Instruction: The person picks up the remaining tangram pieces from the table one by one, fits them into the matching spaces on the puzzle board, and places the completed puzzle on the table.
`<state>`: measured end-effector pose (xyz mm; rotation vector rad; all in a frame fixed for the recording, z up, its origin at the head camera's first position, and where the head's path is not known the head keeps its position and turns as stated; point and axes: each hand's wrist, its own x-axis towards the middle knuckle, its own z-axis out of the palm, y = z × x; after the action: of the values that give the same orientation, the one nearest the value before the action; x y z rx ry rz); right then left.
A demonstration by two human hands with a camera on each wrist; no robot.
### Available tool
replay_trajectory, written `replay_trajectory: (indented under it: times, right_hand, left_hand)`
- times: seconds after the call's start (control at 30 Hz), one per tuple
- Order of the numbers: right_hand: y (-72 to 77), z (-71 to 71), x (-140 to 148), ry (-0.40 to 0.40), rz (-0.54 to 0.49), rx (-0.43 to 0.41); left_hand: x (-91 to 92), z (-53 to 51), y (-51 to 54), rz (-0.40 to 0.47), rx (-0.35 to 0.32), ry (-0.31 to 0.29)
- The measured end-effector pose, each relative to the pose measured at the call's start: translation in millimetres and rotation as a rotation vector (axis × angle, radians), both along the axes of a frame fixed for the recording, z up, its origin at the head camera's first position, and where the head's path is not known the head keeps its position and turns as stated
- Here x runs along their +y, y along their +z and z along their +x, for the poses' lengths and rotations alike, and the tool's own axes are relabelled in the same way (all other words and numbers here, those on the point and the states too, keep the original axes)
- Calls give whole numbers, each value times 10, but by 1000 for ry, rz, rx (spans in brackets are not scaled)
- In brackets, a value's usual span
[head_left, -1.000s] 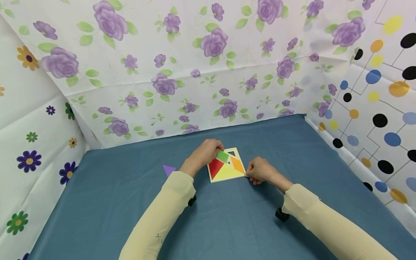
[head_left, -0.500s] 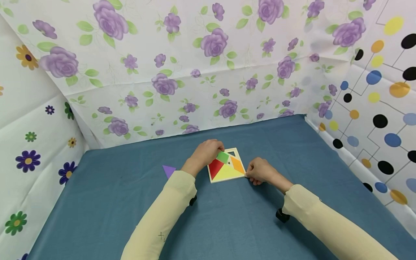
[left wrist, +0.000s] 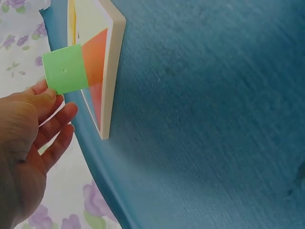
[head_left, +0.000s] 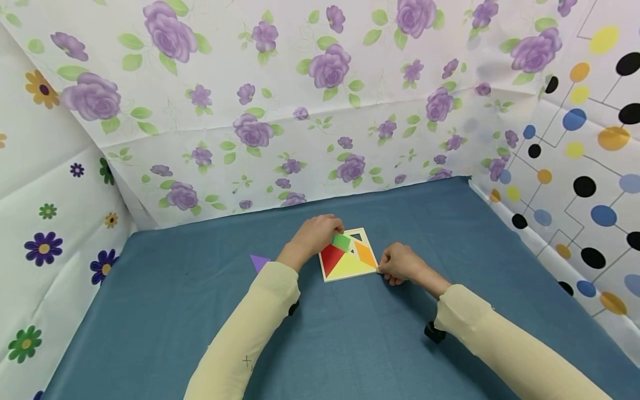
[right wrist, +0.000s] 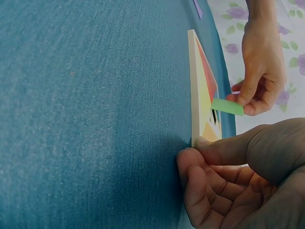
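My left hand pinches a green square tangram piece by one corner between thumb and finger. The piece is tilted over the tangram board, a pale wooden tray with raised edges. Red, yellow and orange pieces lie in the board. Dark openings show near its far side. At the board's near right corner, my right hand pinches the edge between thumb and curled fingers. A purple triangle piece lies on the cloth left of the board, partly behind my left sleeve.
Blue cloth covers the table. Floral sheet rises behind it, with a flowered sheet at left and a dotted sheet at right. Black wrist devices sit under the sleeves.
The green square piece has shifted slightly left and its tilt has changed in my left hand. My right hand stays at the board's corner, and the board keeps its place.
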<state>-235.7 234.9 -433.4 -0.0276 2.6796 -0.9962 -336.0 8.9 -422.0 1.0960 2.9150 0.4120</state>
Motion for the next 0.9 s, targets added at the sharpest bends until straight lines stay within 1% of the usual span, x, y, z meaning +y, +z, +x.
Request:
replay_trajectory:
  times: [0.23, 0.37, 0.53, 0.9]
  right_hand:
    - [6, 19, -8, 4, -6, 3]
    - [-6, 18, -3, 14, -7, 18]
    - [3, 12, -6, 5, -4, 9]
    - [6, 17, 11, 20, -21, 13]
  left_hand:
    - [-32, -15, -6, -15, 2, -4]
    - [-36, -8, 7, -15, 1, 0]
    - [-34, 2, 12, -18, -3, 8]
    - [-21, 2, -11, -13, 46, 8]
